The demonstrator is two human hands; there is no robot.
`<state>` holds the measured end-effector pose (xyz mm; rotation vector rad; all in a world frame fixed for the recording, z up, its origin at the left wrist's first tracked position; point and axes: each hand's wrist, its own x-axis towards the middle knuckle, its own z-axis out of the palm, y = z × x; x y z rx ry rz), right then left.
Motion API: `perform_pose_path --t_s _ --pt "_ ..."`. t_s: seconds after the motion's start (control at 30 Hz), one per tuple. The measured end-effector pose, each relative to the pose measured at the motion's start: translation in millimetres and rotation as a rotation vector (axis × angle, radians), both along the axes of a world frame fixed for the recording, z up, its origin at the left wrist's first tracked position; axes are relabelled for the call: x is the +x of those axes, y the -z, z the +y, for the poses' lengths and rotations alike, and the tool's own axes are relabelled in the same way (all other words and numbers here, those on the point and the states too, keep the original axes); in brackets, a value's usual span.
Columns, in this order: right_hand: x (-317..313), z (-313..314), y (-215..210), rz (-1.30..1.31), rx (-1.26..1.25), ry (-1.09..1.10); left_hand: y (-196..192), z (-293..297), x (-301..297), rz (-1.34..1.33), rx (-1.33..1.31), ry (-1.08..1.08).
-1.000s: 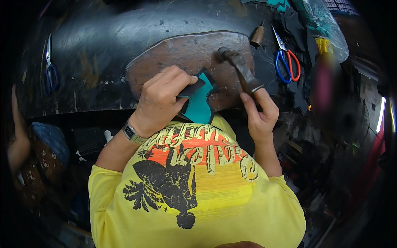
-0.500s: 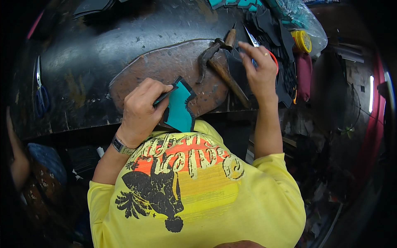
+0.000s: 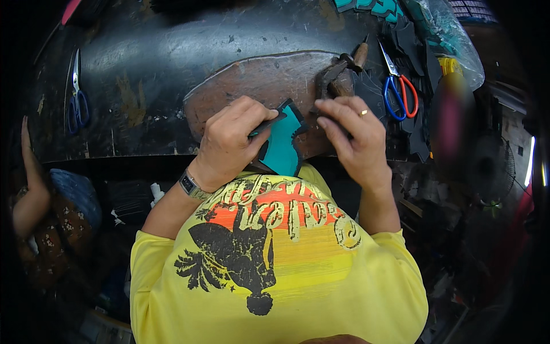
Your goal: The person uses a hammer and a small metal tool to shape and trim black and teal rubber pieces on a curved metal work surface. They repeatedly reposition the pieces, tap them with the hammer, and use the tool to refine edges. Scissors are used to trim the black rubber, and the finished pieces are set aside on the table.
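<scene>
My left hand (image 3: 238, 137) pinches the edge of a teal piece of sheet material (image 3: 283, 140) with black borders, holding it close to my shirt at the near edge of the table. A dark folded flap of the piece shows by my thumb and fingers. Just to its right, my right hand (image 3: 358, 137) hovers with bent fingers, thumb and forefinger a little apart and no object visible between them. Beyond that hand lies a hammer (image 3: 329, 80), its wooden handle mostly covered by my fingers. Below the teal piece rests a worn brown board (image 3: 229, 80).
Right of the hammer are a wooden-handled awl (image 3: 360, 56) and scissors (image 3: 400, 97) with red and blue handles, beside black cut pieces (image 3: 421, 86). Blue-handled scissors (image 3: 77, 100) lie at the left. Teal pieces (image 3: 378, 7) and a clear plastic bag (image 3: 452, 34) sit far right. Another person's arm (image 3: 33, 189) shows at left.
My right hand has come down and left, away from the scissors toward the teal piece. My left hand still holds the piece. The whole view has shifted, moving the table items rightward.
</scene>
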<state>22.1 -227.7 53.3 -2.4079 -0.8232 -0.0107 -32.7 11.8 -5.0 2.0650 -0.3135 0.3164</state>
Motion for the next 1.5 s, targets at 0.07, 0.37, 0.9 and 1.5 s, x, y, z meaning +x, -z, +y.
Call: perform_pose_path --t_s 0.07,0.37,0.9,1.5 --pt "-13.7 6.5 3.6 0.004 0.142 0.001 -0.5 0.8 0.7 -0.009 -0.004 0.008" --pt "-19.9 28.3 26.6 -0.177 -0.159 -0.114 2.8 0.2 -0.6 -0.023 0.012 -0.009" --pt "-19.4 26.5 35.2 -0.103 -0.151 -0.110 -53.3 23.4 38.6 0.169 0.482 0.226" --pt "1.4 -17.4 28.8 -0.078 -0.190 0.312 -24.7 19.6 12.3 -0.060 0.286 0.125"
